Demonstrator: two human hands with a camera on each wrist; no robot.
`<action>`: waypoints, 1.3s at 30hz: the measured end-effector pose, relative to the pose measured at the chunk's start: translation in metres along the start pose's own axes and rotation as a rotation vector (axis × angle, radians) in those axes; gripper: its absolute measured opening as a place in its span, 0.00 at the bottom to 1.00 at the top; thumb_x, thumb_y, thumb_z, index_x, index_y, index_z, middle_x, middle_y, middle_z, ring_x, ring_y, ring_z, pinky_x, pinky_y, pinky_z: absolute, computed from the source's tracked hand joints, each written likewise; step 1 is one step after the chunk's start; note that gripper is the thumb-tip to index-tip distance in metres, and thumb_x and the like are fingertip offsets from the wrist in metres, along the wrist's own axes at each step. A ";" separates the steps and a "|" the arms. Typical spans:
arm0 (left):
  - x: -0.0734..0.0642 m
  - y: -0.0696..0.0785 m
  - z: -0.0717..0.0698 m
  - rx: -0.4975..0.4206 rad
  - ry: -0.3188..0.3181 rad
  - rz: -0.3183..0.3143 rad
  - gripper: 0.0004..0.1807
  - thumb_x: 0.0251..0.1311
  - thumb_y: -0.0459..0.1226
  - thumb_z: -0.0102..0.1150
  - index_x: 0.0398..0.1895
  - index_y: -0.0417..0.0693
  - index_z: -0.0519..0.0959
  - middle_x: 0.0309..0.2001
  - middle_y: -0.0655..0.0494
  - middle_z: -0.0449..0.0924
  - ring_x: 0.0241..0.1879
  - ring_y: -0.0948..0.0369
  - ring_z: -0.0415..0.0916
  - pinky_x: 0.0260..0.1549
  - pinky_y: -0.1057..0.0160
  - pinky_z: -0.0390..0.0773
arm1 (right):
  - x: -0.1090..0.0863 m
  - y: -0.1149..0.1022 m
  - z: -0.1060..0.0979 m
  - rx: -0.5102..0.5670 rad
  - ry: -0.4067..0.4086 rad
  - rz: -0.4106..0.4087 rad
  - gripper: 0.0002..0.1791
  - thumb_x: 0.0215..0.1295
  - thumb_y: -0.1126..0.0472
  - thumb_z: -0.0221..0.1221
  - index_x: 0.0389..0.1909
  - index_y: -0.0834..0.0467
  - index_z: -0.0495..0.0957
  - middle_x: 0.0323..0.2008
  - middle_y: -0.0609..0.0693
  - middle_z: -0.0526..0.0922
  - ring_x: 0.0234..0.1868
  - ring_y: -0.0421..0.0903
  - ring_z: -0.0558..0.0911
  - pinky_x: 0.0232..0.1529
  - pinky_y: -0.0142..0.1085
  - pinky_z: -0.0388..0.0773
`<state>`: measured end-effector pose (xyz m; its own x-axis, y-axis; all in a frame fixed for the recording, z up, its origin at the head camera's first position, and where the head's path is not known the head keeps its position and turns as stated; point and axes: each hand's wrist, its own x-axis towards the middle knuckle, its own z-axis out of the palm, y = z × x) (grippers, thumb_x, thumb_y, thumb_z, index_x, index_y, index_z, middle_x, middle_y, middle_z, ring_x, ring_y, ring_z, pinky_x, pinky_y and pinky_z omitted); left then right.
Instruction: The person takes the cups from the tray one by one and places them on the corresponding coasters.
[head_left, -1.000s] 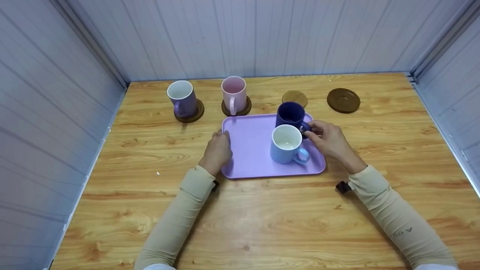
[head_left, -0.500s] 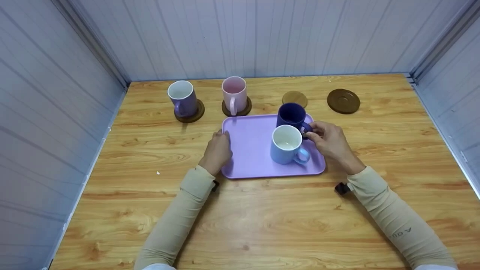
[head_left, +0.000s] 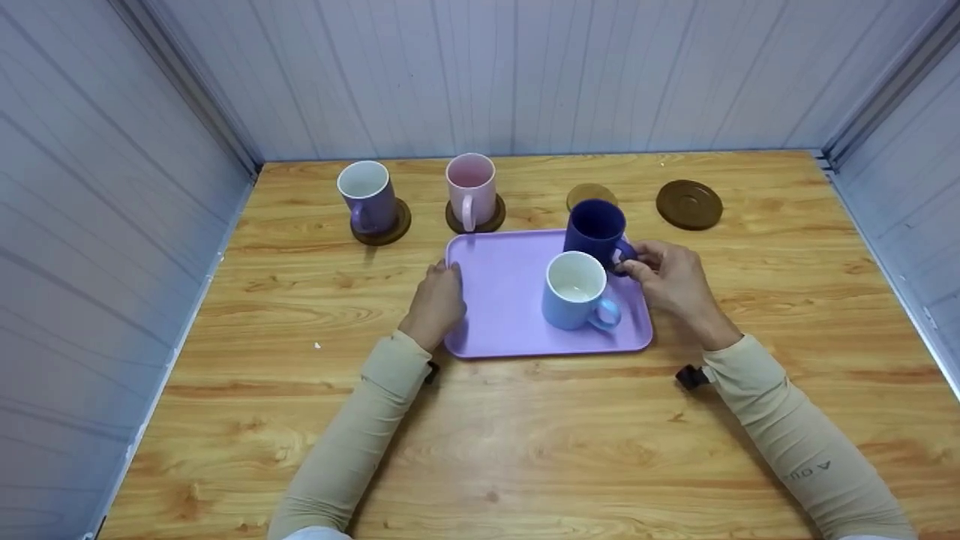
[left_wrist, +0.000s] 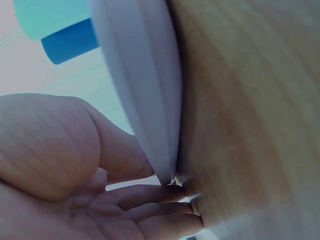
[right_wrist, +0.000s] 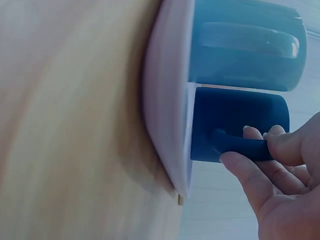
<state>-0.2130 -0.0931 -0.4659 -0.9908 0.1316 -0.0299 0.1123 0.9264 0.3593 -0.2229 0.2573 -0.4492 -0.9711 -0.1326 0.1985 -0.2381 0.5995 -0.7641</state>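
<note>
My right hand pinches the handle of a dark blue mug between thumb and fingers. That mug is upright over the back right part of a lilac tray, its base close to the tray surface in the right wrist view. Just in front of it, partly hiding it in the head view, a light blue mug stands on the tray with its handle to the right. At the tray's left edge, my left hand holds the rim, thumb and fingers meeting at it in the left wrist view.
Along the back of the wooden table, a purple mug and a pink mug stand on dark coasters. Behind the tray lies a light wooden coaster, with a dark brown coaster to its right. Panel walls enclose the table's back and sides.
The right hand has shifted the dark blue mug slightly to the right and up in the head view. Left hand, tray and light blue mug stay in place.
</note>
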 end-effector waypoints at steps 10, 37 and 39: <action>0.001 -0.001 0.000 0.032 -0.011 -0.001 0.27 0.65 0.25 0.52 0.69 0.25 0.70 0.62 0.29 0.75 0.58 0.38 0.75 0.56 0.45 0.80 | -0.004 -0.018 -0.023 -0.002 0.074 0.005 0.08 0.69 0.66 0.66 0.45 0.65 0.86 0.39 0.59 0.91 0.39 0.37 0.88 0.38 0.19 0.80; 0.002 0.000 0.000 0.031 -0.031 -0.018 0.29 0.65 0.25 0.53 0.70 0.26 0.68 0.65 0.28 0.72 0.62 0.37 0.73 0.60 0.45 0.78 | 0.036 -0.050 -0.043 -0.018 0.260 0.004 0.11 0.68 0.59 0.68 0.46 0.62 0.87 0.38 0.56 0.91 0.33 0.30 0.86 0.33 0.22 0.78; 0.002 0.001 -0.001 0.033 -0.028 -0.015 0.29 0.65 0.25 0.53 0.70 0.25 0.69 0.65 0.28 0.72 0.62 0.38 0.73 0.60 0.45 0.78 | 0.041 -0.050 -0.041 -0.026 0.272 0.002 0.11 0.67 0.59 0.69 0.45 0.63 0.87 0.38 0.56 0.91 0.32 0.27 0.85 0.33 0.21 0.78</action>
<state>-0.2151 -0.0920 -0.4650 -0.9899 0.1276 -0.0614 0.1008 0.9394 0.3277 -0.2498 0.2543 -0.3780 -0.9304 0.0832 0.3570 -0.2322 0.6198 -0.7496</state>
